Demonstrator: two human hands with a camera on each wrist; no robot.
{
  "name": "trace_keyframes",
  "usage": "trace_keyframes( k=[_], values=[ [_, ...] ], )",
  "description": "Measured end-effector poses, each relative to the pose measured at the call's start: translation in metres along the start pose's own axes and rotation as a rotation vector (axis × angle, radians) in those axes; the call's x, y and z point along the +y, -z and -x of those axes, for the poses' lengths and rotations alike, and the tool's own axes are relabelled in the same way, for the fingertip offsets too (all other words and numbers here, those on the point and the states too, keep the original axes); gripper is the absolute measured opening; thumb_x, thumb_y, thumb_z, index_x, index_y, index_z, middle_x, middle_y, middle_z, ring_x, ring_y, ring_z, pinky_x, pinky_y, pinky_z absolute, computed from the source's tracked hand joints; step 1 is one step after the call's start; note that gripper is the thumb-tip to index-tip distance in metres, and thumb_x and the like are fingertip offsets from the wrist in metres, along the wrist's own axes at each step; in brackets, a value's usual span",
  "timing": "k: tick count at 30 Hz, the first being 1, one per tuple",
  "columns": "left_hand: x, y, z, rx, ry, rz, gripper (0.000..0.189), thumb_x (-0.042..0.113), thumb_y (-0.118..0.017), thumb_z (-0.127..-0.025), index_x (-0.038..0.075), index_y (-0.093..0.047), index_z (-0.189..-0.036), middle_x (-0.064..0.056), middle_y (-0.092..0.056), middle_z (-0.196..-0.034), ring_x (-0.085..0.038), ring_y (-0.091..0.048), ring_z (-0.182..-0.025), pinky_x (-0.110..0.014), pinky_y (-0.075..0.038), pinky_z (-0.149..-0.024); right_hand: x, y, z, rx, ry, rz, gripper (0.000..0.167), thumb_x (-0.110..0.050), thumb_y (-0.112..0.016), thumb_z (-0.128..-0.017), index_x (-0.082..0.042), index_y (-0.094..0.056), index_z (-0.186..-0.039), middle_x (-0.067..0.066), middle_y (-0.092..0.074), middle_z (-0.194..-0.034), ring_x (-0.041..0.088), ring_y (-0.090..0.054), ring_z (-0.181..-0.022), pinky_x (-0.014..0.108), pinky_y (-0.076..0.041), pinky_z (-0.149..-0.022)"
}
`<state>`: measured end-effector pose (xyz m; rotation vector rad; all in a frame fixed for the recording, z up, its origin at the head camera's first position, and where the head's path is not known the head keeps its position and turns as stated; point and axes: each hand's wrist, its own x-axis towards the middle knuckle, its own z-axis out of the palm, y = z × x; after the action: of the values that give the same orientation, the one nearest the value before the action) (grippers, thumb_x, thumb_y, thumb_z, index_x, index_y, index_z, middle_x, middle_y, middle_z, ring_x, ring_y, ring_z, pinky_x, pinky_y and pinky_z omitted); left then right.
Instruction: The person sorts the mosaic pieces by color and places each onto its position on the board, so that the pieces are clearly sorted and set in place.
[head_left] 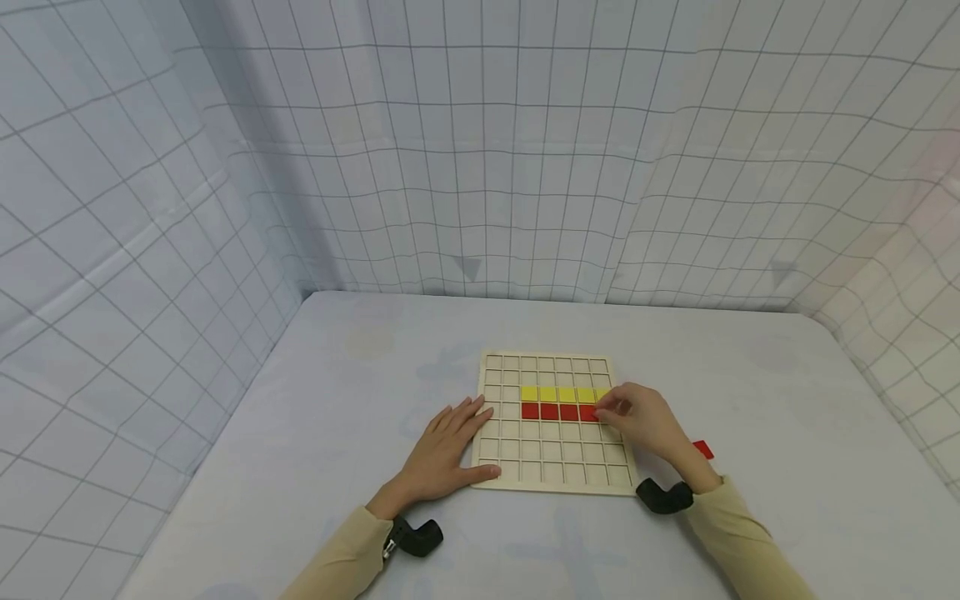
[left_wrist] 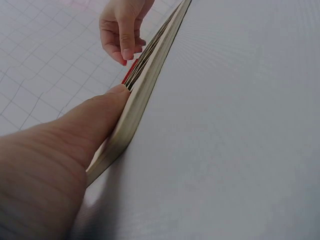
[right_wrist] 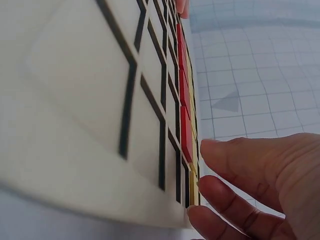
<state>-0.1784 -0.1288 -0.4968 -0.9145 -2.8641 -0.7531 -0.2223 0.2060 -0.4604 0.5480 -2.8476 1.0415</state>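
Observation:
A pale wooden grid board lies on the table, holding a row of yellow tiles above a row of red tiles. Fingers spread, my left hand rests at the board's left side, its thumb on the near left corner. My right hand is over the board's right side, fingertips at the rightmost red tile; they partly cover it and the end of the yellow row. In the right wrist view, a gap shows between the thumb and bent fingers, with no tile visible there.
Another red piece lies on the white-covered table right of the board, partly hidden by the right wrist. Black devices are strapped to both wrists. Grid-patterned white curtains surround the table at the back and sides.

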Motion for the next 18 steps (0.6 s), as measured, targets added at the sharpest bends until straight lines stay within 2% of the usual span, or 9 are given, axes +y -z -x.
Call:
trace_keyframes(
  k=[10, 18],
  values=[
    [0.001, 0.001, -0.001, 0.007, 0.002, 0.004, 0.084, 0.059, -0.059, -0.086, 0.011, -0.031, -0.149, -0.007, -0.021, -0.155, -0.022, -0.012, -0.142, -0.045, -0.010, -0.112, 0.014, 0.021, 0.021, 0.094, 0.031, 0.030, 0.005, -0.009, -0.075, -0.082, -0.010, -0.072, -0.086, -0.005, -0.062, -0.079, 0.013, -0.055, -0.070, 0.028, -0.046, -0.058],
    [0.001, 0.000, -0.001, -0.008, 0.017, 0.004, 0.085, 0.060, -0.058, -0.085, 0.012, -0.031, -0.150, -0.005, -0.020, -0.156, -0.020, -0.010, -0.143, -0.043, -0.008, -0.113, 0.025, 0.041, 0.039, 0.128, -0.029, 0.084, 0.013, -0.017, -0.076, -0.082, -0.010, -0.072, -0.092, -0.003, -0.063, -0.083, 0.016, -0.056, -0.075, 0.031, -0.046, -0.061]
  ],
)
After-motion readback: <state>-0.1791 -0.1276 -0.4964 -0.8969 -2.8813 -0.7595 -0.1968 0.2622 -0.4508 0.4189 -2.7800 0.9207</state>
